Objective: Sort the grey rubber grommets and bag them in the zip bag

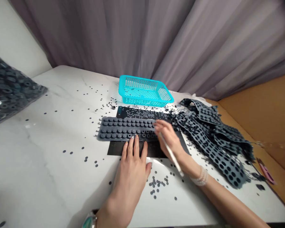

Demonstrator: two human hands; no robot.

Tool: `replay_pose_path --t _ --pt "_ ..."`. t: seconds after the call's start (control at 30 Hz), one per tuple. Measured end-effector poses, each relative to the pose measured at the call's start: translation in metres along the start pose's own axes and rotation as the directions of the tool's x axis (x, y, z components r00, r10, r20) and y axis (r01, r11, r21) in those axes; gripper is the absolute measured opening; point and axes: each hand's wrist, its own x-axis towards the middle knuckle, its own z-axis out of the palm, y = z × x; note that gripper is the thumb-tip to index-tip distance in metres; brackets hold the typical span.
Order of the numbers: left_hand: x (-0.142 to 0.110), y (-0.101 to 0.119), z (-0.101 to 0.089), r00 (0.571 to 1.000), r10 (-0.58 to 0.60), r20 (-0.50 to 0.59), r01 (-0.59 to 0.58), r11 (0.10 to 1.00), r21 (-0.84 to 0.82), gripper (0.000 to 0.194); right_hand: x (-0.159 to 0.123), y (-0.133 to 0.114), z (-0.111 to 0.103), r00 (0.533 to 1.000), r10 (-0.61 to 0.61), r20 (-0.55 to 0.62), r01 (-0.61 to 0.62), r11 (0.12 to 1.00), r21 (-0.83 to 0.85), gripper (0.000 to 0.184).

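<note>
A dark grey rubber sheet (116,129) with rows of round raised knobs lies across a black mat (116,148). My left hand (134,164) rests flat with its fingers apart, the fingertips touching the sheet's near edge. In my right hand (169,139) is a slim white pen-shaped tool (172,153), its back end pointing toward me. The tool's tip is hidden by my fingers at the right part of the sheet. Near my left hand, some knobs on the sheet show open ring-like centres.
A turquoise basket (144,102) stands behind the mat. Punched sheets (211,152) are heaped at the right, near a pink-handled tool (266,171). A clear bag (11,90) of dark rubber pieces sits at the left. Small dark discs (158,183) are scattered over the white table (49,183).
</note>
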Motion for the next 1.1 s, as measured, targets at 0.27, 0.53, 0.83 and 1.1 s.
replay_pose_path --t 0.27,0.53,0.83,1.1 --pt "0.000 -0.001 0.002 1.000 0.006 -0.016 -0.006 1.000 0.009 0.056 0.002 0.010 -0.008 0.989 0.137 0.063 -0.136 0.991 -0.020 0.012" --pt "0.000 -0.001 0.003 0.999 0.006 -0.051 -0.005 1.000 0.021 0.055 0.015 -0.020 0.007 0.950 -0.105 0.295 0.094 0.994 0.049 0.019" --pt "0.001 0.000 0.004 1.000 -0.009 -0.027 0.009 1.000 -0.003 0.054 0.015 -0.011 0.011 0.918 -0.258 0.302 0.283 0.958 -0.042 0.016" --pt "0.001 0.001 0.004 0.999 -0.026 -0.037 0.026 1.000 -0.002 0.058 0.026 -0.005 0.013 0.954 -0.198 0.226 0.205 0.979 -0.008 0.018"
